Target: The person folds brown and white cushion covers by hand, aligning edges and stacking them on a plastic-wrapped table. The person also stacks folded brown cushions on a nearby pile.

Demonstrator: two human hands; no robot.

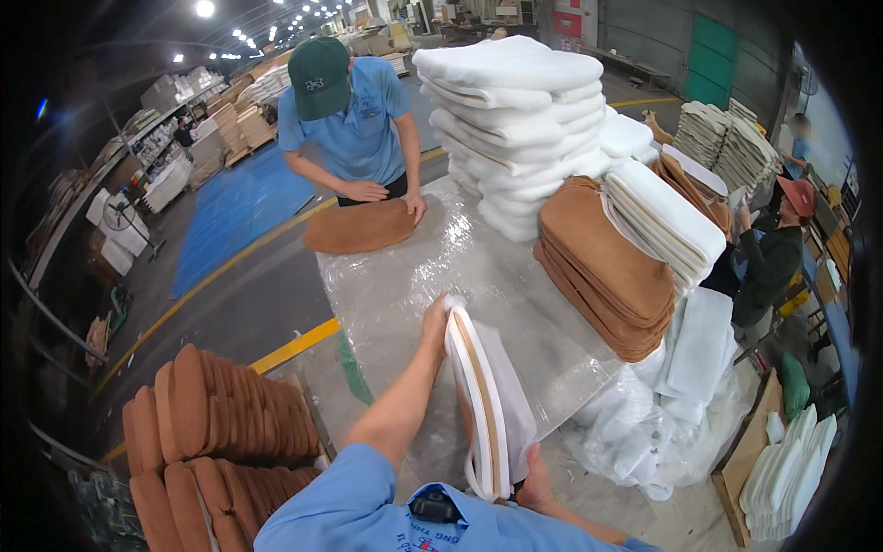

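Note:
A long layered cushion point(480, 396) stands on its edge at the near side of the plastic-covered table point(405, 285). Its edge shows white padding around a tan core, with a pale grey face on the right. My left hand point(436, 324) grips its far end, fingers closed and partly hidden behind it. At the near end, my right hand point(535, 483) is closed on the lower corner, its fingers mostly out of sight. Across the table, a co-worker in a blue shirt and green cap has both hands on a flat brown cushion point(361, 226).
Tall white padding point(515, 120) is stacked on the table's far right, beside brown cushions point(602, 276) and white-edged ones point(667, 221). Brown cushions point(221, 414) stand upright at lower left. Clear plastic bags point(635, 437) lie at right, near another person in a red hat.

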